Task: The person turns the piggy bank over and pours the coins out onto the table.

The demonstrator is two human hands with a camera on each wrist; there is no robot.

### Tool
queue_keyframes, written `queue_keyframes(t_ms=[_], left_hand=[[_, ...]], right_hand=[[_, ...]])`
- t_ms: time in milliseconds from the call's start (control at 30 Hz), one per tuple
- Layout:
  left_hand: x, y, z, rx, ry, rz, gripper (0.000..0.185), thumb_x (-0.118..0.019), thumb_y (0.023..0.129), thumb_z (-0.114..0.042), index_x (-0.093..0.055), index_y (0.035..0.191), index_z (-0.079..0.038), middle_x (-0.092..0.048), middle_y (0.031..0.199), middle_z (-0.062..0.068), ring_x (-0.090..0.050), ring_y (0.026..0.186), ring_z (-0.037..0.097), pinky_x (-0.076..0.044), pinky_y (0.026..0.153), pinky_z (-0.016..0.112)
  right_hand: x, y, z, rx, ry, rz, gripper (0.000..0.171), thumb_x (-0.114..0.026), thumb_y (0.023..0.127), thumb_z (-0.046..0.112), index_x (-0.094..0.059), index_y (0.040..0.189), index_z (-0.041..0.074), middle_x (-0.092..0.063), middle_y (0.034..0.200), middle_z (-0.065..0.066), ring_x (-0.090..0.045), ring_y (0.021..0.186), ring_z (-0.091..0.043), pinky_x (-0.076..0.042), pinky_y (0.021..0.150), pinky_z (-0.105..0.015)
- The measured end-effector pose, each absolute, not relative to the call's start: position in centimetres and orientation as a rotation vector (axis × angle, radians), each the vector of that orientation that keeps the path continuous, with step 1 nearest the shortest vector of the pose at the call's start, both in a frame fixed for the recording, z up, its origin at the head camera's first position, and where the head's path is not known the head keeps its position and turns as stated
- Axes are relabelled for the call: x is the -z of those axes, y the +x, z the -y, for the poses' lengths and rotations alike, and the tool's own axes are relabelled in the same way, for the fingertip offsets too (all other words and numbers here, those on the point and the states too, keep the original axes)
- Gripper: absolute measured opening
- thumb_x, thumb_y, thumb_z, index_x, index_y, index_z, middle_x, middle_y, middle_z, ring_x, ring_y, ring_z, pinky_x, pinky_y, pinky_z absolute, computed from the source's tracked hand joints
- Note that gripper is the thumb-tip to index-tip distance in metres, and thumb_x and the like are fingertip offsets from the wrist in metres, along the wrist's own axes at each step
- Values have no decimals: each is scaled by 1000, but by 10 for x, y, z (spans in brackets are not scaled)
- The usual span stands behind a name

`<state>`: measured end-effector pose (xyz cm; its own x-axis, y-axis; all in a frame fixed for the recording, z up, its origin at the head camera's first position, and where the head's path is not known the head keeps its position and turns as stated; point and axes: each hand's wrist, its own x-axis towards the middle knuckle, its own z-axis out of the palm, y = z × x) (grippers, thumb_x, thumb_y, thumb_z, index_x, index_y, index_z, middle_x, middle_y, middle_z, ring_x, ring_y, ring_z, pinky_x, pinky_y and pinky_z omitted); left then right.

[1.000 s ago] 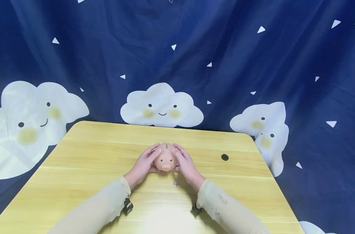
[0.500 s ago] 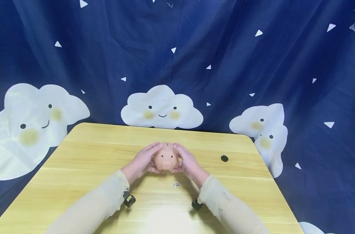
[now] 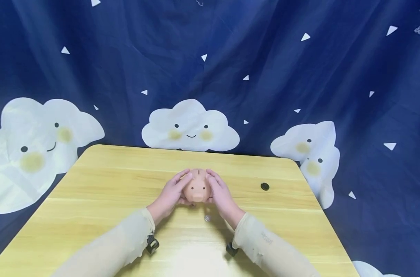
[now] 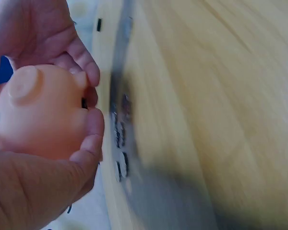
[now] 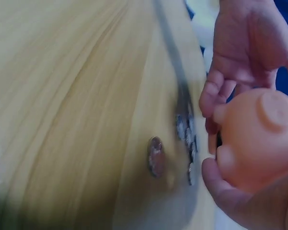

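A pink piggy bank [image 3: 198, 188] is held between both hands over the table, with its snout toward me and its coin slot showing on top. My left hand [image 3: 171, 192] grips one side of it and my right hand [image 3: 223, 195] the other, thumbs near the ears. Both wrist views show a gap between the bank's feet and the tabletop, and a dark spot on its underside. Several coins [image 4: 124, 164] lie beneath it on the wood. One coin [image 5: 156, 156] is set apart from the others, toward me; in the head view that coin [image 3: 207, 218] lies between my forearms.
A round black plug-like disc [image 3: 265, 186] lies on the wooden table [image 3: 119, 184], to the right of the hands. Behind the far table edge hangs a blue curtain [image 3: 182, 46] printed with smiling clouds.
The piggy bank tipped so its slot nearly turned from sight half a second ago, and has now tilted back to show it. Both hands keep their grip; the coin in front stays put.
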<state>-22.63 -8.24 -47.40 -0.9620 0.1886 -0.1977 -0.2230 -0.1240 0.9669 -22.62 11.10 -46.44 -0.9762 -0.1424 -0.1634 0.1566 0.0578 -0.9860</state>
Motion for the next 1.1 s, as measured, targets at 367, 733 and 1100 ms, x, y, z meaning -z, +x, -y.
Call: queue_keyframes(t_ms=[367, 733, 1100], left_hand=[[482, -229, 87, -2122, -60, -1852, 78, -62, 105, -55, -33, 168, -20, -54, 152, 33, -76, 94, 33, -67, 83, 53], [424, -221, 81, -2211, 454, -2303, 65, -66, 105, -38, -46, 162, -17, -47, 163, 19, -69, 121, 39, -67, 85, 41], [486, -218, 72, -2175, -15, -2070, 73, -57, 107, -58, -37, 167, -21, -45, 168, 18, -73, 108, 35, -68, 78, 54]], right_hand=[[469, -229, -112, 1957, 22, -2068, 68, -48, 109, 55, -37, 167, 21, -47, 163, -21, -73, 113, -38, -64, 83, -42], [432, -221, -108, 2240, -505, -2300, 61, -45, 110, 36, -37, 165, 10, -42, 167, -20, -59, 130, -37, -60, 98, -41], [474, -216, -101, 1993, -17, -2236, 64, -40, 112, 56, -37, 167, 23, -43, 168, -13, -55, 140, -35, -60, 99, -47]])
